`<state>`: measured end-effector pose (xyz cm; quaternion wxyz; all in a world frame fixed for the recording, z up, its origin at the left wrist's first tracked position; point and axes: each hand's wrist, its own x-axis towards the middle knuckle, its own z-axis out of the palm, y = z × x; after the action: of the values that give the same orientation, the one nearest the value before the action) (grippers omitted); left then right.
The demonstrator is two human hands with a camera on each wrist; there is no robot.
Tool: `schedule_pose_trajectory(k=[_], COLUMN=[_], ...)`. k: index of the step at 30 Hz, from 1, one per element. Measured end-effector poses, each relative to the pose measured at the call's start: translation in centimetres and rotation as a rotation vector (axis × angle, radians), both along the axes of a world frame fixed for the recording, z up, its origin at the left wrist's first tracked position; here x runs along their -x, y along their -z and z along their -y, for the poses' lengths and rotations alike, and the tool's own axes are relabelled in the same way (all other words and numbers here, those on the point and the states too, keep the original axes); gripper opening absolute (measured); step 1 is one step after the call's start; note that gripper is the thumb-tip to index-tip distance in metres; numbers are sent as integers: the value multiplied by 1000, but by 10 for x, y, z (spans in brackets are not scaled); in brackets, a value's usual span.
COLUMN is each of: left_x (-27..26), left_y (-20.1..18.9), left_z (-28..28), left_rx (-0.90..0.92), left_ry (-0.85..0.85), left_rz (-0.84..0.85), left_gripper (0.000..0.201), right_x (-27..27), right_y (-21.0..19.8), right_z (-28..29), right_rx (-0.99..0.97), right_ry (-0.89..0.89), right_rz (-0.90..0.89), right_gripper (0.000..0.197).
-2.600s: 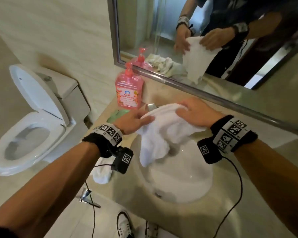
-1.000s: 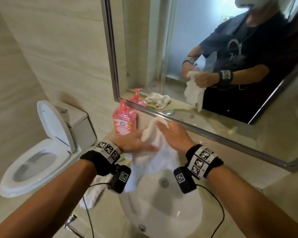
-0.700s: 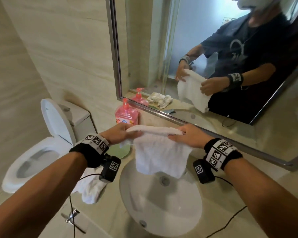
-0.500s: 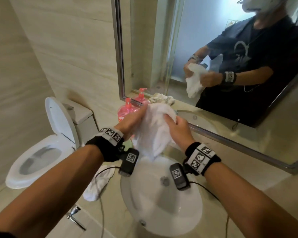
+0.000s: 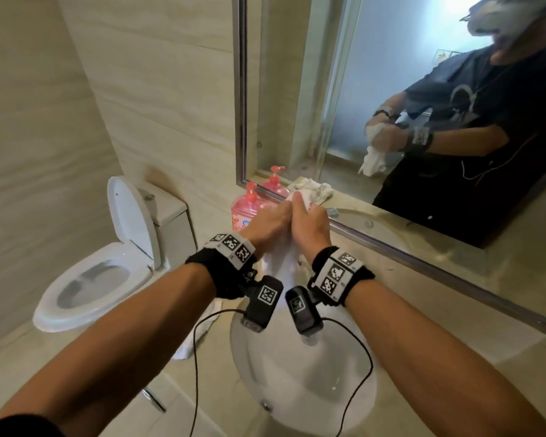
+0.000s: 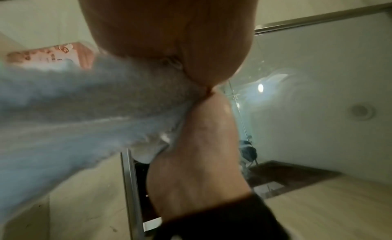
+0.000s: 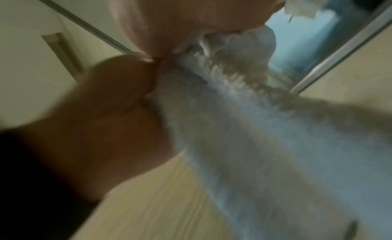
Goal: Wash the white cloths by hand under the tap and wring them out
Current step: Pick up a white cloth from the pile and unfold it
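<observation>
- Where the beige stone counter meets the wall, a framed mirror runs along its far edge; the walls are pale beige panels.
- A round white basin is sunk into the counter, its near rim close to the counter's front edge.
- A toilet stands to the left of the counter, lid raised against its cistern.
- A pink soap bottle stands at the back left of the counter, just beside the mirror frame.
- The white cloth is held above the back of the basin, bunched into a rope; its long axis runs roughly vertical, the top end poking out above the fists, the free end hanging down between the wrists toward the basin.
- The left hand and right hand are side by side, touching, fingers curled tight round the upper part of the cloth; both wrist views show thumb and fingers clamped on the terry.
- A second white cloth lies draped over the counter's left edge, beside the basin.
- Open counter lies to the right of the basin; on the left, the strip between basin and edge is narrow.
- The tap is hidden behind the hands.
</observation>
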<state>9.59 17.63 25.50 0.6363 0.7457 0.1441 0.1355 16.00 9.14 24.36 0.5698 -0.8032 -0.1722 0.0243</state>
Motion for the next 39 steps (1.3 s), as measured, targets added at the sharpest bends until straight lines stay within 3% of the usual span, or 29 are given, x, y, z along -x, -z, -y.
schedule_pose_trajectory(k=[4, 6, 9, 11, 13, 15, 18, 20, 22, 25, 28, 31, 35, 37, 39], left_x=[20, 34, 47, 55, 63, 71, 70, 60, 46, 30, 27, 29, 39, 47, 52], left_y=[-16, -22, -18, -17, -13, -10, -9, -12, -18, -22, -18, -19, -23, -26, -30], left_z=[-12, -32, -63, -79, -96, -106, -102, -88, -71, -49, -43, -54, -52, -61, -78], left_rx=[-67, -359, -873, -977, -876, -672, -313, -105, -7, -8, -133, -184, 72, -99, -454], left_ry=[185, 354, 333, 310, 301, 256, 98, 12, -70, -152, -105, -138, -1, 117, 272], left_rz=[-111, -216, -412, -476, -450, -336, -179, -165, -173, -87, -91, -79, -95, -136, -236], left_gripper=[34, 30, 41, 32, 29, 31, 42, 66, 74, 54, 50, 40, 37, 27, 33], right_x=[-19, -19, -27, -33, -41, -45, -35, -12, 17, 34, 23, 32, 10, -3, -9], right_y=[-7, -10, -18, -22, -20, -15, -8, -2, 2, -8, -15, 1, -2, -6, -7], right_z=[14, 19, 30, 36, 42, 46, 44, 26, -5, -43, -55, -63, -54, -42, -32], right_rx=[149, 223, 436, 658, 845, 835, 350, 73, -82, -126, -193, -112, -20, 48, 145], right_ry=[-150, -271, -535, -636, -624, -566, -421, -309, -264, -195, -69, -136, -170, -294, -421], right_rz=[98, 222, 321, 407, 423, 337, 16, -32, -14, 4, -140, -3, -20, 3, 144], right_gripper=[52, 56, 56, 47, 46, 52, 38, 19, 17, 36, 37, 44, 42, 39, 38])
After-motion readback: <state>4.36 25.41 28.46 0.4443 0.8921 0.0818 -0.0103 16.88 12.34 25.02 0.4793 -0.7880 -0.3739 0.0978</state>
